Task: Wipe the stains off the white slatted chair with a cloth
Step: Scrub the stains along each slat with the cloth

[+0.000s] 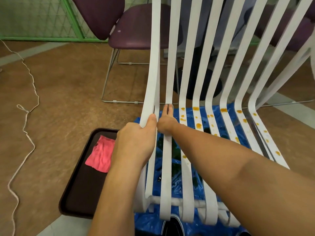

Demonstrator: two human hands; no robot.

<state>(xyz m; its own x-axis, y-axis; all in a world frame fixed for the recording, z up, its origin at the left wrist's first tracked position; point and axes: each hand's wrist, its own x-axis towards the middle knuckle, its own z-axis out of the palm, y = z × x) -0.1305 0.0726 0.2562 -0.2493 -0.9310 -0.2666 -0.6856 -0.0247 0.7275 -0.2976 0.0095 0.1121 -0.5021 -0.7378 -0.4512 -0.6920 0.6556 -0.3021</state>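
The white slatted chair (pixel 185 79) fills the middle and right, seen from its front edge. Orange stains (pixel 198 125) dot the seat slats near the bend, mostly on the middle and right ones. My left hand (pixel 134 143) grips the leftmost slat, thumb on top. My right hand (pixel 166 123) reaches across and lies on the second slat, its fingers straight and pointing at the bend, holding nothing. A pink cloth (pixel 100 155) lies crumpled on a dark tray (pixel 76 198) on the floor left of the chair, just behind my left wrist.
A blue plastic sheet (pixel 150 222) lies under the chair. A purple chair (pixel 136 26) on a wire frame stands behind at the left. A white cord (pixel 25 130) snakes over the brown floor on the far left. A green mesh fence (pixel 42 19) closes off the back.
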